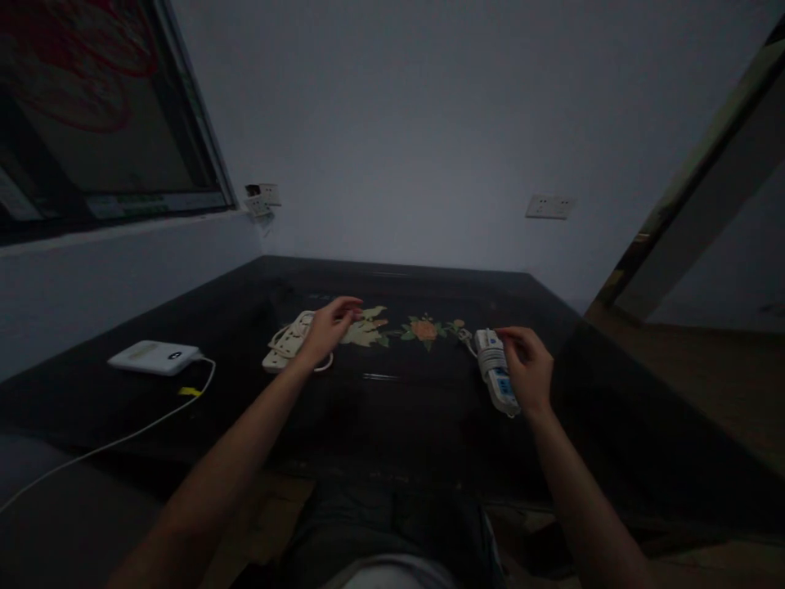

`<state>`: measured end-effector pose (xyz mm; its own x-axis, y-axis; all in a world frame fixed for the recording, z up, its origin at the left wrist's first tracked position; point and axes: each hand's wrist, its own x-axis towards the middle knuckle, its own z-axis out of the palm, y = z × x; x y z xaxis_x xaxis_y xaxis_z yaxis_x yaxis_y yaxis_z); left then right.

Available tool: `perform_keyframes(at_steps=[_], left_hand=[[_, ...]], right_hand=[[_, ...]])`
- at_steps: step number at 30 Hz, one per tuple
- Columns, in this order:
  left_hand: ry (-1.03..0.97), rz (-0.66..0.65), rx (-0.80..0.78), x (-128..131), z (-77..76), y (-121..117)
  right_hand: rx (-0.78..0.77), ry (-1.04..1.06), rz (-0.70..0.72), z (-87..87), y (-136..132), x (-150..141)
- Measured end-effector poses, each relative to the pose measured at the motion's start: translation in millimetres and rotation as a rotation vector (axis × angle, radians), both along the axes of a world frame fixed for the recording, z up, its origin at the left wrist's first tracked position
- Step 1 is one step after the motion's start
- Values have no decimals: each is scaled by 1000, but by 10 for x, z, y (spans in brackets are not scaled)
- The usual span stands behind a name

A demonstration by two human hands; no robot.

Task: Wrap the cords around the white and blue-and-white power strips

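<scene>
Cord-wrapped power strip [504, 393] lies just left of my right hand [530, 368]; fingers curl, can't tell if they grip. Left hand [329, 330] loosely parted, second strip [277, 360] just left. I'd grasp body and coils [491, 358] together.

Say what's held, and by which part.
Left hand: nothing visible in it. Right hand: at the cord-wrapped power strip, near its far end; can't tell whether it's held.
</scene>
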<state>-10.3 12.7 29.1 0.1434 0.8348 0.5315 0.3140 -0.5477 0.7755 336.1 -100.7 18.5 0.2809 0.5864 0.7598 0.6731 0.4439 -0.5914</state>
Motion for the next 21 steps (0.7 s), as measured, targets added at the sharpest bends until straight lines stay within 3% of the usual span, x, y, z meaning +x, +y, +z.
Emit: perform_keyframes(at_steps=[4, 7, 11, 13, 17, 21], left_hand=[[-61, 448, -81, -1012, -74, 248], [-104, 571, -176, -1425, -272, 382], [-147, 562, -264, -1552, -513, 465], [-148, 545, -295, -1534, -592, 489], [-129, 485, -373, -1474, -703, 521], [-115, 415, -416, -1447, -756, 535]], right_hand=[[-106, -92, 275, 37, 14, -545], [-271, -150, 541, -68, 136, -1076], [-471, -16, 753, -279, 408, -1794], [-603, 231, 758, -367, 580, -2108], [-692, 361, 707, -503, 909, -2611], [-730, 467, 689, -620, 1103, -2905]])
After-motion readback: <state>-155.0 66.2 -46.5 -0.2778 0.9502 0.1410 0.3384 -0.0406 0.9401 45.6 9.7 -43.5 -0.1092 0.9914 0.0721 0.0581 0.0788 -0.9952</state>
